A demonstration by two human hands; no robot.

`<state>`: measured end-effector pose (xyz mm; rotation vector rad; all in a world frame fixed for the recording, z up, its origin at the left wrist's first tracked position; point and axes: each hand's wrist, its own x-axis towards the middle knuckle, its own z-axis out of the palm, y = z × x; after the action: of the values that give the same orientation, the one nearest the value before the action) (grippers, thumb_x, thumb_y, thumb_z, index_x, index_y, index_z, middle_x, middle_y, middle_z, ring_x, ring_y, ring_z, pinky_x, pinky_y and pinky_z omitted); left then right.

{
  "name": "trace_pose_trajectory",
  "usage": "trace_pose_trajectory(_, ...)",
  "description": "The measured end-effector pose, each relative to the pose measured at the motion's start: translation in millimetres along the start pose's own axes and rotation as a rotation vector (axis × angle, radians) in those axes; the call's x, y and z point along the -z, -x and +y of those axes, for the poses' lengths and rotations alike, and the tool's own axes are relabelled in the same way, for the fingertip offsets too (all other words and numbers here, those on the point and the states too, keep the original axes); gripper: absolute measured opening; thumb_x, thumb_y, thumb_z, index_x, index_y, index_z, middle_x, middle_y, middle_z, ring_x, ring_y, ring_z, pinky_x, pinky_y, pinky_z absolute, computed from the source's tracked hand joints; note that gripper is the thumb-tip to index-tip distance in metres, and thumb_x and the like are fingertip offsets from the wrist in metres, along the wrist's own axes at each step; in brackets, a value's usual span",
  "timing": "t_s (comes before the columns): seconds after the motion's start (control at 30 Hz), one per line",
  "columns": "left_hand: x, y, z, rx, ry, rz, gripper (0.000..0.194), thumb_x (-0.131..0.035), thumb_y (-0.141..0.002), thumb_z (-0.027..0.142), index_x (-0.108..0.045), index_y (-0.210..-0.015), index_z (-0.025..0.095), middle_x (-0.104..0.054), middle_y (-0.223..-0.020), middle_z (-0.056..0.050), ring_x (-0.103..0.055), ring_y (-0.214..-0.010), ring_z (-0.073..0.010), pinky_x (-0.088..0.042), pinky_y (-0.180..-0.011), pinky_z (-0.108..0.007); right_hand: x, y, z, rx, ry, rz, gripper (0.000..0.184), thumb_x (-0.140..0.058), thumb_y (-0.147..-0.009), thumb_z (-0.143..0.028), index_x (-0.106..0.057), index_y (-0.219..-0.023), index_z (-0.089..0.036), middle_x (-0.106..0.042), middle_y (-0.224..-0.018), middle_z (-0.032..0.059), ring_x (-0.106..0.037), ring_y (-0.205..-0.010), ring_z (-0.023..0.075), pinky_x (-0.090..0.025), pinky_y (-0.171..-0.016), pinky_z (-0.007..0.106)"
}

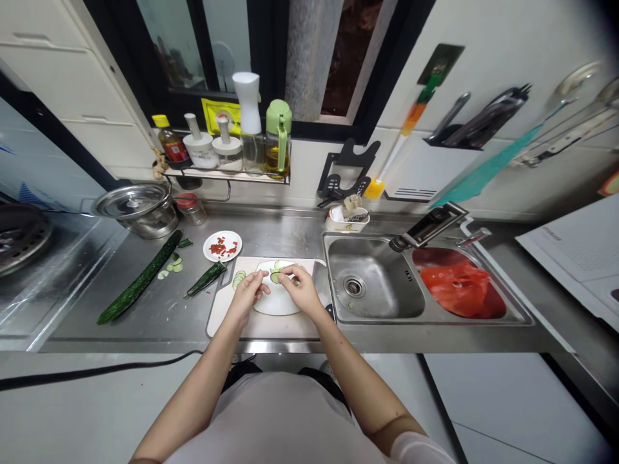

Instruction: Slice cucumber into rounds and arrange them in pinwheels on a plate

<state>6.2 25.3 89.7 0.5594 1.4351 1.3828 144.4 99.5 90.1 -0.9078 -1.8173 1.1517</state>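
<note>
A thin, round cucumber slice (275, 278) with dark green edge is over the smooth white plate (276, 305). The right hand (300, 288) pinches this slice; the left hand (248, 291), half open with curved fingers, is at its left.

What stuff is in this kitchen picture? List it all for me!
whole cucumber: 1, green, left counter
cut cucumber: 1, dark green, left of board
cucumber slices: several, pale green, board, big plate, counter
cutting board: 1, pale, front counter
big plate: 1, white, on board
small plate: 1, white with red bits, behind cut cucumber
pot: 1, silver, back left
jar: 1, red lid, right of pot
bottles: 3, mixed colours, shelf
shakers: 2, white tops, shelf
window: 1, dark frame, back
sink: 1, silver, right
tap: 1, black and silver, sink
plastic: 1 heap, red, right basin
brush: 1, orange and white, wall
left hand: 1, bare, by big plate
right hand: 1, bare, over big plate, holding a slice
</note>
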Motion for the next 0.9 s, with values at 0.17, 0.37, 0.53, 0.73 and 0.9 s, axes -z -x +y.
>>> trace_pose_trajectory(0.17, -8.8, 2.4, 6.2, 0.205, 0.161, -0.151, 0.062, -0.067, -0.071, 0.057, -0.057, -0.117, 0.016, -0.065, -0.071, -0.004, -0.044, -0.045, -0.0044, -0.015, -0.040, -0.015, 5.3, 1.2, -2.9, 0.035, 0.001, -0.026, 0.013, -0.060, -0.081, -0.033, -0.067, -0.079, -0.022, -0.065, -0.083, 0.0032, -0.057, -0.086, 0.0171, -0.043, -0.066, 0.027)
trace_pose_trajectory(0.37, -14.5, 0.3, 13.9, 0.153, 0.243, -0.123, 0.061, -0.080, -0.060, 0.037, -0.059, -0.113, 0.016, -0.062, -0.072, 0.000, -0.044, -0.049, -0.0032, -0.018, -0.041, -0.015, 11.1, 2.3, 1.6, 0.054, 0.025, -0.054, 0.011, -0.060, -0.081, -0.031, -0.066, -0.078, -0.023, -0.065, -0.085, 0.0037, -0.057, -0.088, 0.0175, -0.044, -0.067, 0.027)
trace_pose_trajectory(0.53, -13.2, -2.7, 14.7, 0.094, 0.180, -0.100, 0.064, -0.081, -0.057, 0.032, -0.059, -0.115, 0.018, -0.059, -0.066, 0.003, -0.041, -0.049, -0.0032, -0.017, -0.044, -0.016, 11.8, 2.3, 1.7, 0.042, 0.001, -0.076, 0.011, -0.060, -0.081, -0.031, -0.064, -0.076, -0.022, -0.065, -0.083, 0.0033, -0.056, -0.087, 0.0173, -0.043, -0.068, 0.027)
trace_pose_trajectory(0.73, -11.0, -4.0, 16.9, -0.034, 0.099, -0.082, 0.063, -0.081, -0.055, 0.029, -0.061, -0.113, 0.016, -0.050, -0.055, 0.008, -0.041, -0.050, -0.0046, -0.028, -0.051, -0.018, 8.4, 3.4, 1.7, -0.072, -0.074, -0.153, 0.012, -0.058, -0.079, -0.032, -0.061, -0.076, -0.020, -0.063, -0.077, 0.0001, -0.055, -0.073, 0.0135, -0.042, -0.068, 0.026)
trace_pose_trajectory(0.9, -13.3, -4.1, 16.7, -0.087, 0.042, -0.087, 0.056, -0.078, -0.056, 0.031, -0.065, -0.108, 0.015, -0.059, -0.065, 0.003, -0.053, -0.061, -0.0093, -0.040, -0.067, -0.023, 6.8, 2.4, 5.7, -0.106, -0.103, -0.173, 0.014, -0.057, -0.079, -0.033, -0.059, -0.074, -0.020, -0.061, -0.072, -0.0010, -0.053, -0.067, 0.0122, -0.043, -0.066, 0.025)
